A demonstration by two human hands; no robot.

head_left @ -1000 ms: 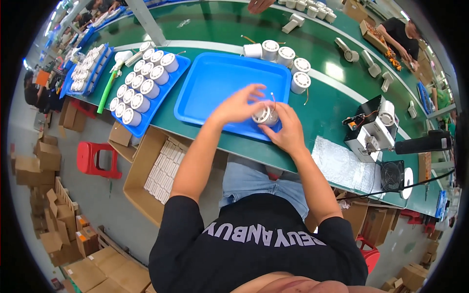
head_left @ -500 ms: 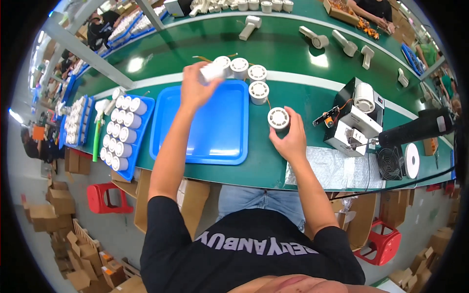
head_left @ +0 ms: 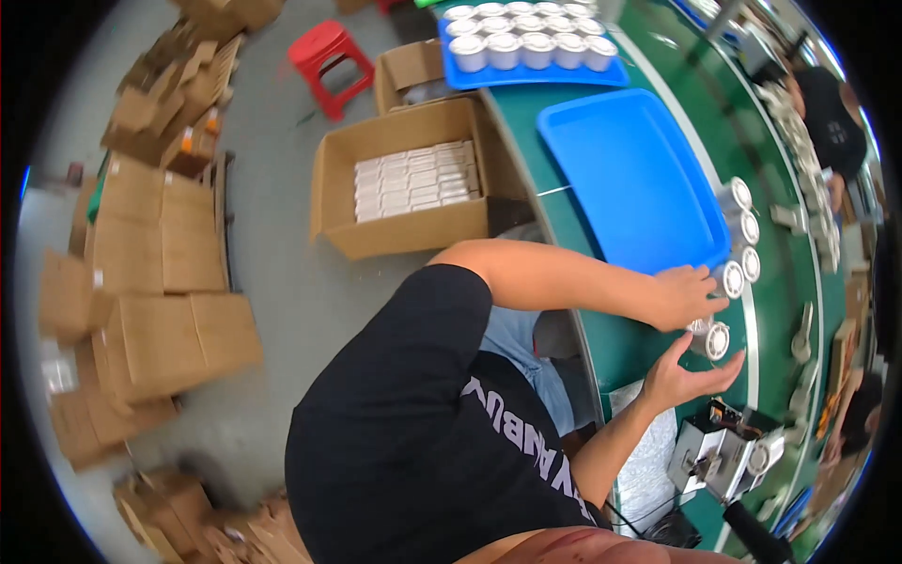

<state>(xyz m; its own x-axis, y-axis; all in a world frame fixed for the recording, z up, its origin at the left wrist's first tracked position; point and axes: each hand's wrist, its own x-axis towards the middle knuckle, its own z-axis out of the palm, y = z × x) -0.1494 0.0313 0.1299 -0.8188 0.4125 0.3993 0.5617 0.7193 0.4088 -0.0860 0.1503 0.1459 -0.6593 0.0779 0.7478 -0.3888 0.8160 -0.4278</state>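
My left hand (head_left: 689,296) reaches across to the near side of the row, its fingers curled over a white cylindrical part (head_left: 700,325) that they mostly hide. Just below it stands another white cylinder with a slotted round face (head_left: 717,340). My right hand (head_left: 684,381) is open around that cylinder, thumb and fingers spread apart; whether they touch it I cannot tell. Farther up, several like cylinders (head_left: 745,227) line the edge of a blue tray (head_left: 625,179) that has nothing in it.
A second blue tray (head_left: 615,75) is filled with white cylinders. A carton of white boxes (head_left: 319,193) stands beside the bench. Near my right forearm lie a silvery sheet (head_left: 644,451) and a black-and-white bench device (head_left: 700,461). A green belt (head_left: 785,282) carries white handheld parts.
My view has swung to the left, turning the scene. My left hand has come from the far end of the row to beside my right hand, whose fingers have loosened from their cylinder.
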